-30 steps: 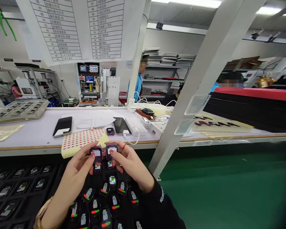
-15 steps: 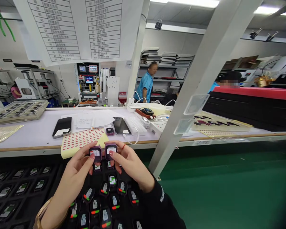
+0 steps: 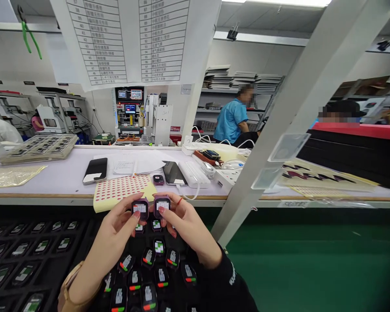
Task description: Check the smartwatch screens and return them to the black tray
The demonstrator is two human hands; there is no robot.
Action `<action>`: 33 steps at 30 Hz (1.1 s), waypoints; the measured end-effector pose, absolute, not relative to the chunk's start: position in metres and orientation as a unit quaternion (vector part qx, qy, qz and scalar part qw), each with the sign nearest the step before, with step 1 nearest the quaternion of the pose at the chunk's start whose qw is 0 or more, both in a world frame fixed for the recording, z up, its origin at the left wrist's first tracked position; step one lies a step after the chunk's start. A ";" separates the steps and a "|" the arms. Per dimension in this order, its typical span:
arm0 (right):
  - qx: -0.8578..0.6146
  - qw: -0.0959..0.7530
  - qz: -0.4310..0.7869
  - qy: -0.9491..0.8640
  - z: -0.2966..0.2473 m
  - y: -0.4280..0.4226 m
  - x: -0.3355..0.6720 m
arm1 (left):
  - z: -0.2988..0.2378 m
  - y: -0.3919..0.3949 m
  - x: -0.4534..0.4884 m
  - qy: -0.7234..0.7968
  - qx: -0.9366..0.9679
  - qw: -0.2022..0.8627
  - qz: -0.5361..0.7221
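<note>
Between the thumb and fingers of my left hand (image 3: 121,229) is a purple-cased smartwatch body (image 3: 140,208), its lit screen facing me with a white table and a bit of red. My right hand (image 3: 186,223) pinches a second such smartwatch body (image 3: 161,205) just beside it. Both thumbs rest on the screens. The two watches are held side by side above a black surface, where several more watch bodies (image 3: 148,296) lie with lit screens. Some show red and green bars, others a green and white pattern, like the one (image 3: 159,246) below my hands.
A black tray (image 3: 48,268) of watches lies on the left. On the bench are a sticker sheet (image 3: 117,193), a phone (image 3: 95,170), another phone (image 3: 174,173), a small watch body (image 3: 158,180) and a white power bank (image 3: 193,174). A slanted post (image 3: 279,143) rises on the right.
The whole view has shifted, so the bench and hands appear further right. Both hands keep their hold on the two watches. The person in blue behind the bench has turned and leans lower.
</note>
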State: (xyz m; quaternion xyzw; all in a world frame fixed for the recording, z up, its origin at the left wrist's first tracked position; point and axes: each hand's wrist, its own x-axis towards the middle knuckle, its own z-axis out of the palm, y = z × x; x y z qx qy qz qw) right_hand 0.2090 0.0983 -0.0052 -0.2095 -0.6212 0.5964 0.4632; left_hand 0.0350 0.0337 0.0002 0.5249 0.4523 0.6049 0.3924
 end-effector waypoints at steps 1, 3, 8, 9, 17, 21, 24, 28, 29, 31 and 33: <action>-0.208 0.463 0.596 -0.622 -0.006 0.099 0.209 | 0.000 0.034 0.035 0.454 0.524 0.391 0.605; -0.208 0.467 0.595 -0.620 -0.008 0.100 0.208 | -0.002 0.036 0.034 0.455 0.527 0.386 0.605; -0.222 0.470 0.598 -0.610 -0.010 0.103 0.207 | -0.005 0.040 0.031 0.463 0.536 0.378 0.596; -0.227 0.470 0.597 -0.610 -0.010 0.103 0.207 | -0.005 0.040 0.030 0.463 0.537 0.377 0.596; -0.252 0.465 0.589 -0.611 -0.008 0.102 0.208 | -0.007 0.039 0.028 0.446 0.537 0.390 0.601; -0.243 0.462 0.592 -0.613 -0.006 0.101 0.209 | -0.006 0.038 0.030 0.430 0.533 0.398 0.611; -0.222 0.461 0.595 -0.620 -0.007 0.102 0.210 | -0.005 0.038 0.032 0.428 0.524 0.396 0.620; -0.206 0.452 0.601 -0.626 -0.009 0.103 0.210 | -0.004 0.039 0.033 0.429 0.524 0.391 0.624; -0.205 0.451 0.601 -0.627 -0.009 0.103 0.210 | -0.004 0.039 0.032 0.430 0.524 0.392 0.622; -0.202 0.448 0.605 -0.626 -0.008 0.103 0.211 | -0.005 0.040 0.032 0.430 0.525 0.392 0.621; -0.192 0.441 0.615 -0.625 -0.006 0.102 0.213 | -0.006 0.040 0.032 0.423 0.525 0.388 0.628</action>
